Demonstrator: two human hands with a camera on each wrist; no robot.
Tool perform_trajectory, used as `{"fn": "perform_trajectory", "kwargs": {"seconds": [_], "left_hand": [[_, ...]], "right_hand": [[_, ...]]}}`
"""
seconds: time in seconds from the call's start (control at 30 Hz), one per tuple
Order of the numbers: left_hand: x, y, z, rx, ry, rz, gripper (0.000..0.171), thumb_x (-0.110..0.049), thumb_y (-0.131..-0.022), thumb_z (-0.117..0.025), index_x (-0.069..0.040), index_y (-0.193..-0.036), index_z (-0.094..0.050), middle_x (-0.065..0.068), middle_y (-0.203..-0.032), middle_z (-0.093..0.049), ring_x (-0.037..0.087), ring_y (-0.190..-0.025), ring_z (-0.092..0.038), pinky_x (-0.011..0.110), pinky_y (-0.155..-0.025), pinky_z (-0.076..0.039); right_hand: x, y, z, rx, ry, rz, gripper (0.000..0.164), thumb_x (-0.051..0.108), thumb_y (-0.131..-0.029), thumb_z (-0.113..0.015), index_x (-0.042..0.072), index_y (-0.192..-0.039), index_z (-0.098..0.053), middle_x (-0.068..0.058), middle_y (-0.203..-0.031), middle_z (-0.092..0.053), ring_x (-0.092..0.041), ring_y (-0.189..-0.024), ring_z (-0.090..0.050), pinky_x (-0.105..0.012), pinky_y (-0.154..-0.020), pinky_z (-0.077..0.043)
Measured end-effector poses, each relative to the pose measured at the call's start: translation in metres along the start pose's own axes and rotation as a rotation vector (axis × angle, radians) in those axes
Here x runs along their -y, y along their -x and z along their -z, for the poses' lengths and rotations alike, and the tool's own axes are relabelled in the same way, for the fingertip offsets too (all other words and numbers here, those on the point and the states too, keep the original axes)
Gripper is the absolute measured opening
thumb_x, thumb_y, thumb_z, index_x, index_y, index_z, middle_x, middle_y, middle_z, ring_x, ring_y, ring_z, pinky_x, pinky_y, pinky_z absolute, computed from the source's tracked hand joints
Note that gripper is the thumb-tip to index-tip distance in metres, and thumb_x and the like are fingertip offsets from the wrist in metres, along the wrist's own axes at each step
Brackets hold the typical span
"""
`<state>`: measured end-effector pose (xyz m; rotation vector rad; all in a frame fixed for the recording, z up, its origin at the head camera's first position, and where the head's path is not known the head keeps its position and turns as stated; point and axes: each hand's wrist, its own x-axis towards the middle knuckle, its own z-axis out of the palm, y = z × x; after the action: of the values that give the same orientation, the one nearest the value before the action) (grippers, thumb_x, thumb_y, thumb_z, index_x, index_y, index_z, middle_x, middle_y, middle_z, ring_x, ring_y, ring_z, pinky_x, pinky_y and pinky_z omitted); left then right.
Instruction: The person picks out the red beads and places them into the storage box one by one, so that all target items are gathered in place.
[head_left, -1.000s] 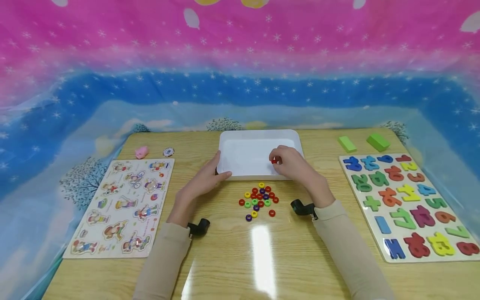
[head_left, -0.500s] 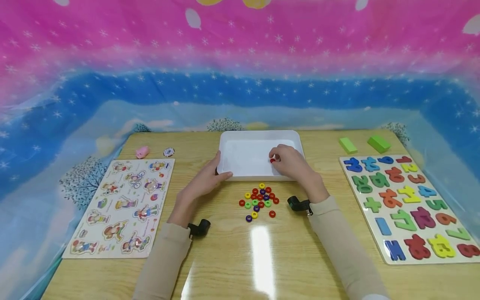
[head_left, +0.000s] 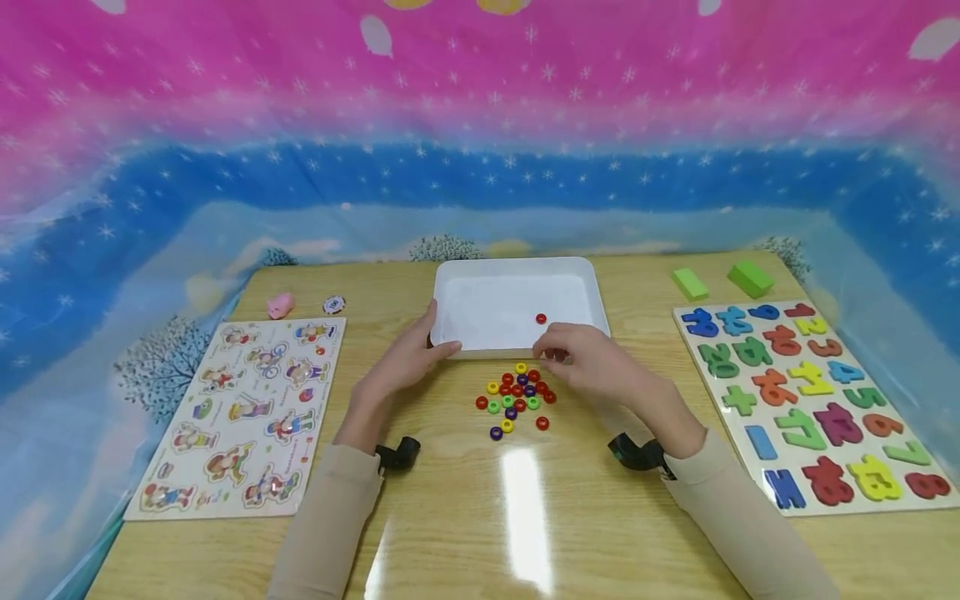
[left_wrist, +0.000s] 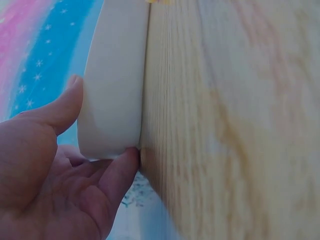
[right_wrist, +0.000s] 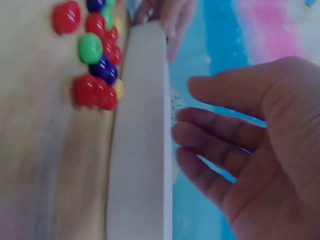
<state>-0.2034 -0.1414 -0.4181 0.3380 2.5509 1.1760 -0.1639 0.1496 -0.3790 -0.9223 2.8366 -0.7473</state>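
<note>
A white tray (head_left: 487,304) lies at the back middle of the table. My left hand (head_left: 408,354) grips its front left corner; in the left wrist view the thumb (left_wrist: 75,92) sits at the rim and the fingers (left_wrist: 122,172) reach round the side. One red bead (head_left: 541,318) rests inside the tray, toward its right. Over the tray's front edge is my right hand (head_left: 588,358), its fingers loosely bent with nothing between thumb and fingers in the right wrist view. Just in front of the tray a loose cluster of red, yellow, green and purple beads (head_left: 517,390) lies on the wood.
A picture puzzle board (head_left: 240,417) is on the left, with a pink figure (head_left: 281,306) and a round chip (head_left: 334,305) behind it. On the right lies a number puzzle board (head_left: 813,404); two green blocks (head_left: 690,284) stand beyond it. Patterned cloth (head_left: 480,183) hangs behind the table.
My right hand has let go of the red bead inside the tray and drawn back toward the front edge. The left hand stays at the tray's corner.
</note>
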Motion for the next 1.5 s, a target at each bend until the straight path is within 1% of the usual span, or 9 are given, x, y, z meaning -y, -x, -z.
{"fn": "perform_trajectory", "kwargs": {"seconds": [0.17,0.33,0.43,0.67,0.83,1.0,1.17,1.33,1.5], "left_hand": [[0.001,0.0,-0.002,0.006,0.001,0.008,0.086,-0.046,-0.091,-0.052,-0.023,-0.149,0.008,0.001,-0.158,0.0,0.02,-0.145,-0.005,0.044,-0.117,-0.015],[0.002,0.0,-0.002,-0.004,-0.016,0.004,0.087,-0.05,-0.091,-0.05,-0.022,-0.149,0.007,0.0,-0.158,0.0,0.02,-0.145,-0.005,0.044,-0.117,-0.016],[0.002,0.0,-0.003,-0.006,-0.021,-0.002,0.087,-0.049,-0.091,-0.051,-0.021,-0.15,0.007,0.001,-0.158,0.0,0.02,-0.145,-0.006,0.045,-0.117,-0.016],[0.001,0.002,-0.002,-0.001,-0.009,0.001,0.086,-0.047,-0.091,-0.052,-0.022,-0.15,0.006,-0.001,-0.158,0.001,0.019,-0.145,-0.004,0.044,-0.117,-0.015],[-0.001,0.003,-0.001,0.007,0.003,-0.004,0.086,-0.047,-0.092,-0.051,-0.023,-0.149,0.008,0.001,-0.158,0.002,0.02,-0.146,-0.003,0.045,-0.117,-0.014],[-0.001,0.003,-0.002,0.009,-0.003,-0.014,0.084,-0.044,-0.093,-0.05,-0.021,-0.149,0.009,0.001,-0.158,0.003,0.021,-0.146,-0.002,0.045,-0.117,-0.013],[0.001,0.004,-0.002,0.01,-0.026,0.001,0.083,-0.045,-0.093,-0.049,-0.023,-0.149,0.01,0.0,-0.157,0.003,0.021,-0.146,-0.002,0.045,-0.117,-0.013],[0.002,0.004,-0.001,0.007,-0.016,-0.013,0.084,-0.047,-0.093,-0.049,-0.024,-0.149,0.009,-0.001,-0.157,0.004,0.019,-0.146,-0.002,0.045,-0.117,-0.014],[0.001,0.002,-0.002,0.001,-0.02,-0.024,0.085,-0.048,-0.092,-0.049,-0.023,-0.149,0.008,0.0,-0.158,0.002,0.021,-0.146,-0.003,0.045,-0.117,-0.015]], "right_hand": [[0.002,0.017,-0.012,0.086,0.053,-0.019,0.015,0.015,-0.087,-0.062,0.019,-0.099,-0.069,0.008,-0.094,-0.062,-0.008,-0.076,-0.051,-0.024,-0.068,-0.045],[-0.001,0.025,-0.027,0.098,0.096,-0.022,0.016,0.014,-0.086,-0.064,0.023,-0.098,-0.068,0.011,-0.094,-0.057,-0.005,-0.079,-0.049,-0.024,-0.073,-0.046],[-0.003,0.028,-0.032,0.109,0.088,-0.02,0.016,0.013,-0.086,-0.063,0.024,-0.097,-0.068,0.012,-0.092,-0.057,-0.004,-0.078,-0.05,-0.024,-0.074,-0.047],[-0.002,0.028,-0.036,0.114,0.08,-0.024,0.015,0.012,-0.085,-0.064,0.024,-0.093,-0.068,0.012,-0.087,-0.054,-0.006,-0.074,-0.048,-0.022,-0.07,-0.044],[0.001,0.026,-0.031,0.116,0.077,-0.034,0.016,0.011,-0.084,-0.064,0.024,-0.093,-0.068,0.012,-0.088,-0.054,-0.006,-0.075,-0.048,-0.021,-0.069,-0.044],[0.001,0.018,-0.014,0.058,0.023,-0.042,0.018,0.009,-0.083,-0.064,0.019,-0.097,-0.069,0.01,-0.092,-0.058,-0.008,-0.077,-0.051,-0.023,-0.069,-0.046],[-0.009,-0.002,-0.004,-0.045,0.008,-0.016,0.015,0.007,-0.083,-0.063,0.013,-0.096,-0.069,0.005,-0.089,-0.06,-0.011,-0.077,-0.052,-0.025,-0.069,-0.046],[-0.025,-0.029,-0.004,-0.125,0.069,-0.021,0.012,0.008,-0.084,-0.063,0.01,-0.094,-0.069,0.001,-0.088,-0.059,-0.013,-0.074,-0.051,-0.026,-0.065,-0.044],[-0.036,-0.053,-0.009,-0.134,0.144,-0.08,0.013,0.01,-0.085,-0.06,0.012,-0.095,-0.068,-0.001,-0.091,-0.061,-0.016,-0.077,-0.052,-0.03,-0.07,-0.046]]}}
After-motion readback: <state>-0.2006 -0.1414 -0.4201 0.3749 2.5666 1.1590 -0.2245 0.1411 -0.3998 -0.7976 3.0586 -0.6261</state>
